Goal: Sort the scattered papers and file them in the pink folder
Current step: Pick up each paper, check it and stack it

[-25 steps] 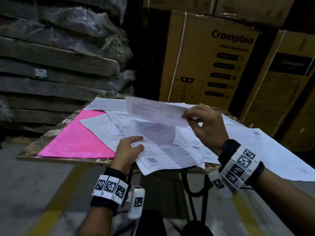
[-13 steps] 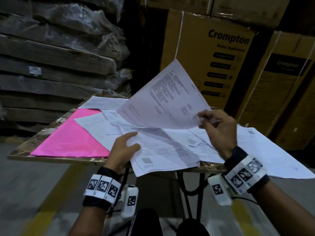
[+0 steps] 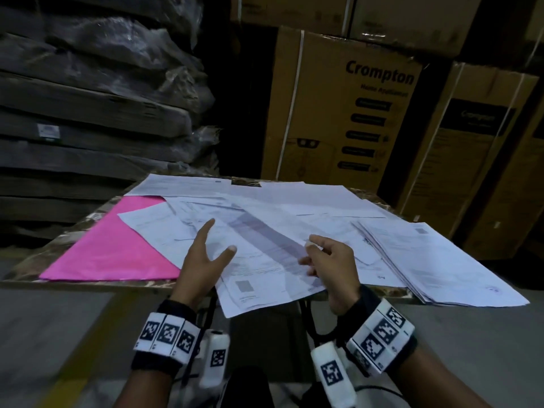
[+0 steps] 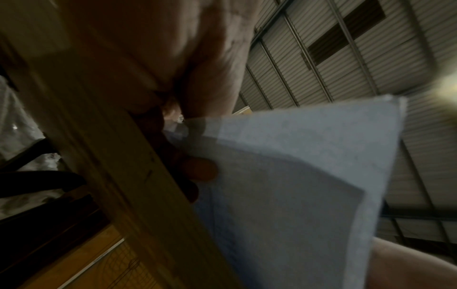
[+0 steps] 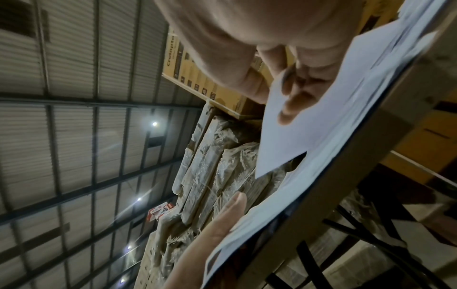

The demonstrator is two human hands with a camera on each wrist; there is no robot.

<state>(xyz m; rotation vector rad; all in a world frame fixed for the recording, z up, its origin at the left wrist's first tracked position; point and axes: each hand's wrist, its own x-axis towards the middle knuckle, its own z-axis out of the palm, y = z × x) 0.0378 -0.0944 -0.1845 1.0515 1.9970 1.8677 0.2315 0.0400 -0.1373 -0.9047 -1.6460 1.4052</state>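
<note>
The pink folder [image 3: 112, 248] lies flat on the left part of the table, with white sheets overlapping its right side. Scattered papers [image 3: 294, 207] cover the middle. My right hand [image 3: 309, 250] pinches the right edge of one printed sheet [image 3: 265, 260], which lies slanted over the pile and juts past the front edge. The right wrist view shows that sheet [image 5: 309, 127] between thumb and fingers [image 5: 296, 97]. My left hand [image 3: 220, 237] is spread with straight fingers over the sheet's left part; whether it touches is unclear. The left wrist view is blurred, showing paper [image 4: 309, 176].
A thicker stack of sheets [image 3: 441, 266] lies at the right end and overhangs the small table [image 3: 26, 272]. Brown cardboard boxes [image 3: 353, 113] stand close behind, plastic-wrapped flat packs [image 3: 88, 113] at the back left. Grey floor runs below the near edge.
The sheet that my right hand held raised and upright has come down onto the pile near the front edge. My left hand has uncurled and spread its fingers.
</note>
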